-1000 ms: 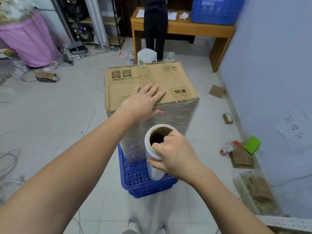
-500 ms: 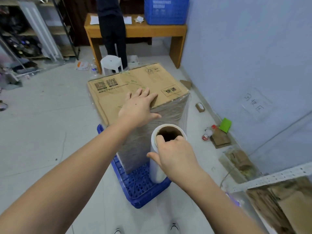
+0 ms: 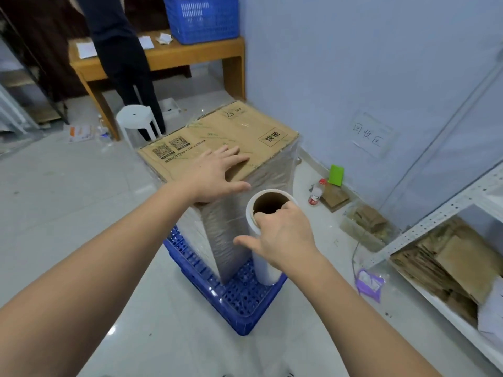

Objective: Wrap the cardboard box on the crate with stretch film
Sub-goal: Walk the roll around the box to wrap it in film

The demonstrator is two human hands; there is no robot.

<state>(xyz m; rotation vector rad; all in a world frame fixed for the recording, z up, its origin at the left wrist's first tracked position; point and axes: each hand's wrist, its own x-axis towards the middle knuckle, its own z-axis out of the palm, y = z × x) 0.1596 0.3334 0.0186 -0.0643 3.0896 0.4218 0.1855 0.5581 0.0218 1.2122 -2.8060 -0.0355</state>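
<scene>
Right hand point(image 3: 283, 235) grip: fingers curled over the top rim and into the cardboard core of the stretch film roll point(image 3: 265, 240), thumb stretched out to the side; the roll stands upright just beside the near corner of the box, its lower end over the blue crate point(image 3: 231, 300). Left hand point(image 3: 217, 172) lies flat, fingers straight and spread, pressing on the top face of the cardboard box point(image 3: 217, 140) near its near edge; it grips nothing. The box stands on the crate, sides covered in clear film, top face bare cardboard with two QR codes and a boxed printed mark. The crate sits on a pale, glossy tiled floor point(image 3: 68, 213). Beyond the box: a white plastic stool point(image 3: 136, 118), then a wooden worktop point(image 3: 168, 58) carrying paper slips and a blue basket point(image 3: 204, 17); a person in dark clothes point(image 3: 122, 50) stands at it. Right side: light blue wall with a paper sign point(image 3: 373, 134) taped on. At the wall's foot lie a small bottle with a red cap point(image 3: 317, 191), a green card point(image 3: 336, 175) and cardboard scraps. Far right: white metal shelf point(image 3: 449, 213) holding flattened cardboard; a purple packet point(image 3: 368, 285) lies on the floor before it.
</scene>
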